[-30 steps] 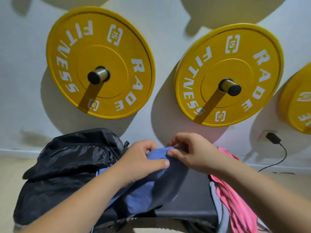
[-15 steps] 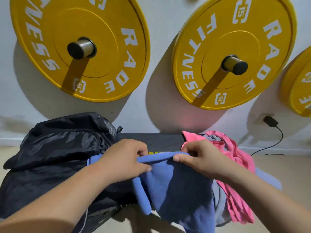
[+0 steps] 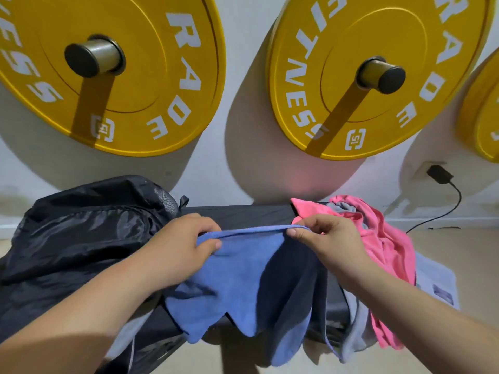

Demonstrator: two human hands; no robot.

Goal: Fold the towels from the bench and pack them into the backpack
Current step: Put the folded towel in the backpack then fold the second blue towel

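While both hands grip it, the blue towel [image 3: 243, 279] is held with its top edge stretched into a nearly straight line just above the tabletop [image 3: 243, 214]. The left hand [image 3: 183, 247] pinches the left end of that edge between the thumb and curled fingers. The right hand [image 3: 329, 244] pinches the right end in the same way. From these two grips the blue towel hangs down past the front edge of the tabletop, and its lower part falls in uneven folds.

The tabletop is dark and stands against the wall. The backpack [image 3: 81, 238], black and crumpled, sits on the left end of the tabletop, just beside the left hand. Whether its opening is unzipped cannot be told.

A pink towel [image 3: 386, 238] lies heaped on the right end of the tabletop, just beside the right hand, and drapes over the front edge. A grey towel [image 3: 356, 327] lies partly under it and hangs over the same edge.

Above the tabletop, yellow weight plates [image 3: 135, 76] hang on wall pegs. A black charger [image 3: 438, 174] sits in a wall socket above the right end of the tabletop.
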